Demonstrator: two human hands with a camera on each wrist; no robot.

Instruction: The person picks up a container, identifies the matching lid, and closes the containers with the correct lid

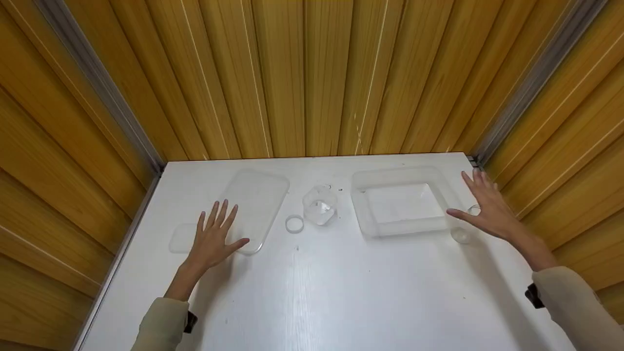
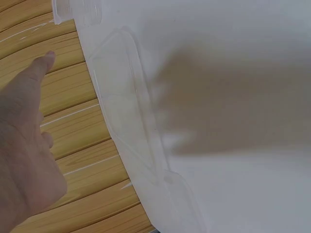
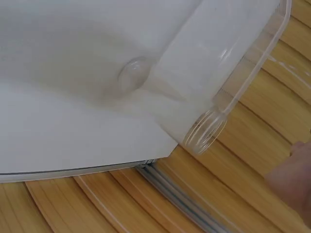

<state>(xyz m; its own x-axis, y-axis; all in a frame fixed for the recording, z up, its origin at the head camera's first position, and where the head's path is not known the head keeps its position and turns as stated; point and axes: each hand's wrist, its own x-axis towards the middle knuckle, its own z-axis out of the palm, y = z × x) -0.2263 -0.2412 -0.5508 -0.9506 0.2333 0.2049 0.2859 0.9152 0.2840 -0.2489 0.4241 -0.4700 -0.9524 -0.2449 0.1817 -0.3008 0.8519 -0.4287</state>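
Held over the table's left side, my left hand (image 1: 212,243) has its fingers spread and holds nothing. In the head view it overlaps a large clear lid (image 1: 261,195) and a small clear lid (image 1: 180,239), both flat on the white tabletop. My right hand (image 1: 492,209), fingers spread and nothing in its grasp, hovers at the right. It partly hides a clear jar (image 1: 460,235), whose threaded open mouth shows in the right wrist view. Just left of that jar stands a large clear rectangular box (image 1: 370,229), open at the top.
Between the large lid and the box stands a clear faceted container (image 1: 320,204). A round clear ring-shaped cap (image 1: 294,224) lies beside it. Wood-patterned walls (image 1: 326,78) enclose the white table (image 1: 341,292) at the back and sides.
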